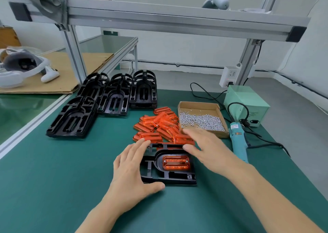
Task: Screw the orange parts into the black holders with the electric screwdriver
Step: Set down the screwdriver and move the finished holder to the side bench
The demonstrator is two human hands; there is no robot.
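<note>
A holder [168,169] lies nearest on the surface [53,170], loose parts [159,124] just behind it. The screw box [202,117] sits right of those; stacked holders [110,97] lie far left.

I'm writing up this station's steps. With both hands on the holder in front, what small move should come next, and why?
Probably lift the black holder away toward the black stacks. Its orange part is seated and seems to show a screw head at each end, the left hand and right hand lie open on it, and the screwdriver lies aside.
</note>
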